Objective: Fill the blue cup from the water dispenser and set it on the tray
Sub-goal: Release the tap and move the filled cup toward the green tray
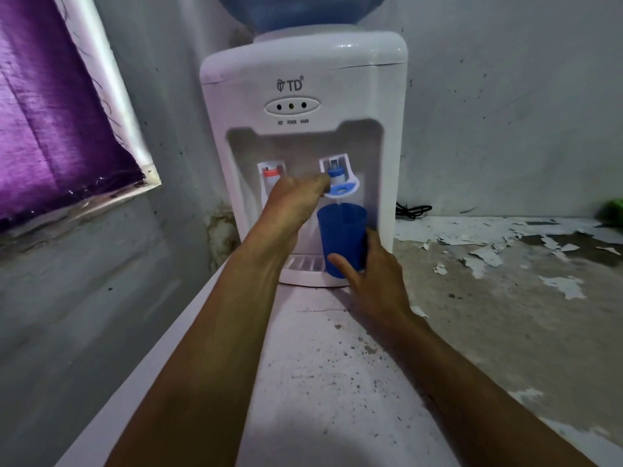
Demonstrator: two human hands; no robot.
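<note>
A white water dispenser point(303, 136) stands on the counter with a blue bottle point(300, 11) on top. My right hand point(371, 274) is wrapped around the blue cup point(340, 230), holding it upright under the blue tap point(340, 183), just above the drip tray point(305, 264). A thin stream of water runs from the tap into the cup. My left hand point(293, 200) reaches to the blue tap and its fingers press on the lever. The red tap point(271, 175) sits to the left, partly behind my left hand. No serving tray is in view.
The counter point(337, 365) is white with peeling paint point(505, 257) to the right. A black cable point(413, 210) lies behind the dispenser on the right. A purple curtain point(50, 112) hangs at the left, and a green object point(612, 210) shows at the right edge.
</note>
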